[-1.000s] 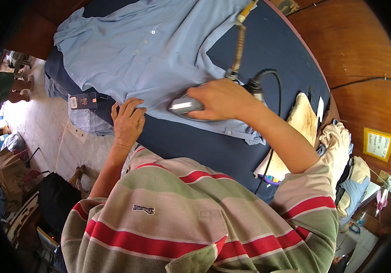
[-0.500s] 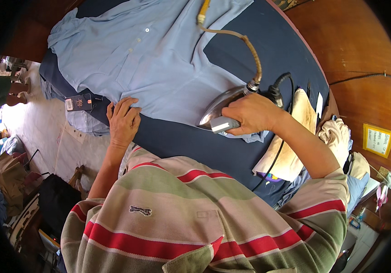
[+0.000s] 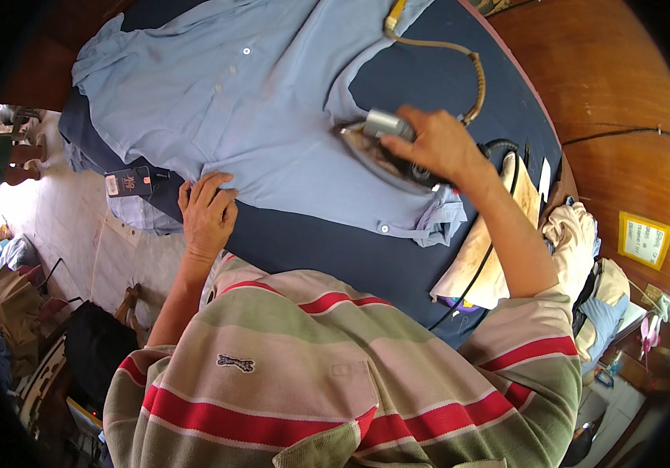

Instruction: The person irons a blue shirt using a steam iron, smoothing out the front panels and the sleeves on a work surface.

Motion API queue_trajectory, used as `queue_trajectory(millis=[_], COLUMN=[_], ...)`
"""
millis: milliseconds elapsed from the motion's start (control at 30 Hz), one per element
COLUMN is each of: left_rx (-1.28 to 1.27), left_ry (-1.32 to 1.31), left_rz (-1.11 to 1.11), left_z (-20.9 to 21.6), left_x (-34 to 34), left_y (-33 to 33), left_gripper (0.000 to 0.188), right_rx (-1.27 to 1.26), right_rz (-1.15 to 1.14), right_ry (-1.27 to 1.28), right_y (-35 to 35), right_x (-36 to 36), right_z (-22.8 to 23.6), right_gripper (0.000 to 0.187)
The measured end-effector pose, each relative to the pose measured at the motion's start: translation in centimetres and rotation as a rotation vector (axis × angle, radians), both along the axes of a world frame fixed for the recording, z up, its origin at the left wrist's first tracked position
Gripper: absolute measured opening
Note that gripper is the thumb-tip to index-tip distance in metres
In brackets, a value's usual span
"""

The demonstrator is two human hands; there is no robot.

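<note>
A light blue buttoned shirt (image 3: 272, 117) lies spread over the dark blue padded ironing surface (image 3: 296, 242). My right hand (image 3: 443, 148) is closed round the grey handle of a steam iron (image 3: 386, 160), whose soleplate is over the shirt's sleeve; motion blurs it slightly. A hose (image 3: 477, 78) and a black cord run from the iron. Resting on the shirt's near edge, my left hand (image 3: 209, 214) has its fingers lying on the cloth, holding nothing. Beside it a dark hang tag (image 3: 128, 182) hangs by the surface's left edge.
A scorched cream cloth pad (image 3: 483, 249) lies at the right end, with the cord across it. Crumpled clothes (image 3: 569, 238) are piled farther right, against a wooden wall (image 3: 616, 70). At the left, a bag (image 3: 101, 343) stands by the pale floor (image 3: 77, 226).
My right hand has swept the iron away from me and turned it, uncovering the sleeve's near edge and a button. The hose has shifted right. My left hand stays nearly in place.
</note>
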State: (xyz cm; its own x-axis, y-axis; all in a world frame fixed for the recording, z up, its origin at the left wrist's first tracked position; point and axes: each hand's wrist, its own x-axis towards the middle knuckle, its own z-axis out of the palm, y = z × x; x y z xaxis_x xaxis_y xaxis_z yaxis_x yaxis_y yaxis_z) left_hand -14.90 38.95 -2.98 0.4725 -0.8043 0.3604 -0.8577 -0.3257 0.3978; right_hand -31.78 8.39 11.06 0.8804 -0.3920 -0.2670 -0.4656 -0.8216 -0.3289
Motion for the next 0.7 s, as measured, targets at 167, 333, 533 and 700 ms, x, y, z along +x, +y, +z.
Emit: queue_trajectory(millis=[167,333,533,700], left_rx=[0.001,0.005,-0.031,-0.022], left_ry=[0.013,0.011,0.025,0.034], left_rz=[-0.008,-0.001,-0.003,-0.033], left_z=[0.2,0.1,0.1,-0.4], left_x=[0.1,0.0,-0.1,0.2], left_y=[0.0,0.1,0.4,1.0], left_gripper=[0.01,0.01,0.009,0.007], right_rx=[0.015,-0.037,-0.012,-0.061], right_rz=[-0.007,0.0,-0.1,0.029], right_ry=[-0.01,0.058,-0.009,0.015], right_y=[-2.9,-1.4,-2.3,-2.6], right_x=[-0.1,-0.3,0.9,0.3], right_z=[0.0,0.2,0.6,0.2], right_gripper=[0.043,0.044,0.044,0.049])
